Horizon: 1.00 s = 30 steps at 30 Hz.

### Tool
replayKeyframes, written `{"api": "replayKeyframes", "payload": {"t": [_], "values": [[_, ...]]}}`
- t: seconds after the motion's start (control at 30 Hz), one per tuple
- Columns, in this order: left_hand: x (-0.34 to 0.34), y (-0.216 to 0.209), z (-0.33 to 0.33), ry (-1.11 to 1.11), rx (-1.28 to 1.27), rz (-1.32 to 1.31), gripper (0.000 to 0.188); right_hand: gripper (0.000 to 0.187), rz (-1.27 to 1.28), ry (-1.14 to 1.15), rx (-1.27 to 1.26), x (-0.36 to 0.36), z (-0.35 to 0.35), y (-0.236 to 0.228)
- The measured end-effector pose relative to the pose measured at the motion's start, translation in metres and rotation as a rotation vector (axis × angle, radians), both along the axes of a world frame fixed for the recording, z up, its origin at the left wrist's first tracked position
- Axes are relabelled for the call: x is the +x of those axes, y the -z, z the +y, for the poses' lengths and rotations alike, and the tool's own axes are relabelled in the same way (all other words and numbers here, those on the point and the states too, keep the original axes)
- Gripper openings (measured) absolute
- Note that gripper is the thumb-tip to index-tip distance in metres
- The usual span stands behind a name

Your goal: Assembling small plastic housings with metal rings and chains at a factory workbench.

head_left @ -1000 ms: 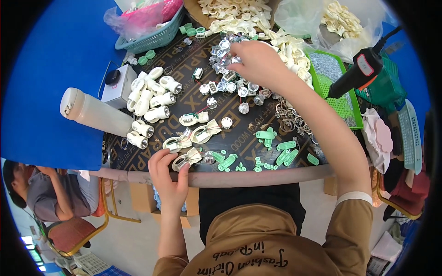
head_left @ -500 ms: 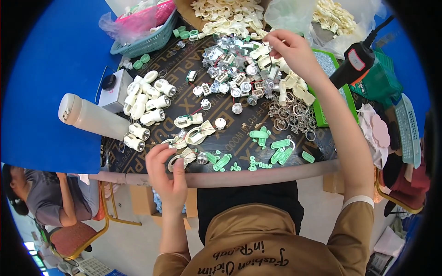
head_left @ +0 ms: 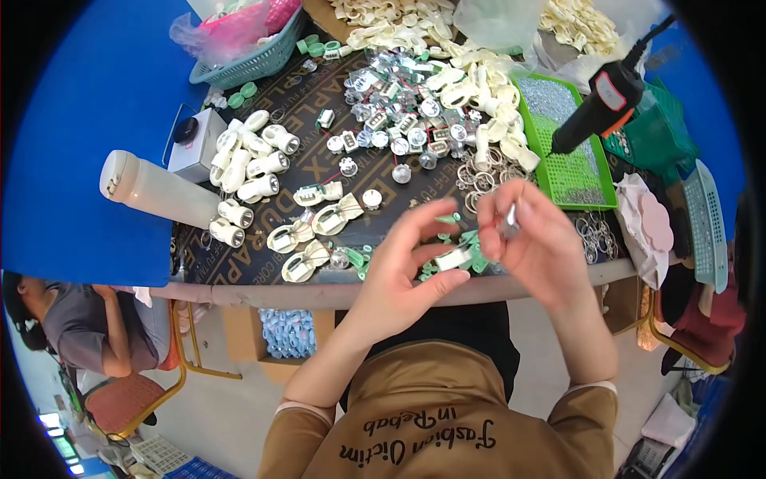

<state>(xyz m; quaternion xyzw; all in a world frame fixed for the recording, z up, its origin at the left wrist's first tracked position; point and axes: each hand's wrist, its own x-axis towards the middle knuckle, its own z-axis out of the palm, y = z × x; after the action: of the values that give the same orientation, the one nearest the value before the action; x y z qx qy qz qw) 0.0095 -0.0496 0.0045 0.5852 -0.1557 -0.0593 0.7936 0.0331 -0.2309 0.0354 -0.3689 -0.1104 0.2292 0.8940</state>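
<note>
Near the table's front edge, my right hand [head_left: 546, 247] pinches a small silvery clear lens piece [head_left: 511, 219] between thumb and fingertips. My left hand [head_left: 403, 271] is beside it on the left, fingers curved and spread apart. A small white block [head_left: 455, 257] shows in the gap between both hands; whether the left fingers touch it, I cannot tell. Green oval plates [head_left: 477, 254] lie partly hidden behind the hands. Left of my left hand are several opened cream flashlight shells [head_left: 335, 214] with wired parts inside. A round white lens piece [head_left: 372, 199] lies close to them.
Wired lens modules [head_left: 399, 112] and cream shells [head_left: 499, 104] are heaped farther back. Metal rings [head_left: 479, 176] lie before a green tray [head_left: 610, 188], with a black power screwdriver [head_left: 602, 104] hanging above it. Finished flashlights [head_left: 247, 156] and a white bottle [head_left: 155, 191] are at left.
My right hand has come from the far heap to the front, now with a lens piece in its fingers. My left hand has moved right, away from the opened shells, to meet it.
</note>
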Motion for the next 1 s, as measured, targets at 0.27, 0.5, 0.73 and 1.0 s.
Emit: {"api": "replayKeyframes", "payload": {"t": [0.27,0.5,0.73,1.0], "values": [[-0.021,-0.002,-0.005,0.101,0.282,0.034,0.033,0.014,-0.317,0.317,-0.701,-0.056,-0.015,0.042],[-0.020,-0.006,-0.024,0.294,0.375,0.157,0.041,0.036,-0.614,0.410,-1.004,-0.076,-0.014,0.039],[0.070,-0.018,-0.039,-0.005,0.908,-0.524,0.013,0.031,-0.249,0.447,-0.554,-0.080,-0.038,0.063],[0.141,-0.017,-0.085,-0.192,1.616,-0.666,0.030,0.038,-0.077,0.388,-0.199,-0.082,-0.041,0.070]]}}
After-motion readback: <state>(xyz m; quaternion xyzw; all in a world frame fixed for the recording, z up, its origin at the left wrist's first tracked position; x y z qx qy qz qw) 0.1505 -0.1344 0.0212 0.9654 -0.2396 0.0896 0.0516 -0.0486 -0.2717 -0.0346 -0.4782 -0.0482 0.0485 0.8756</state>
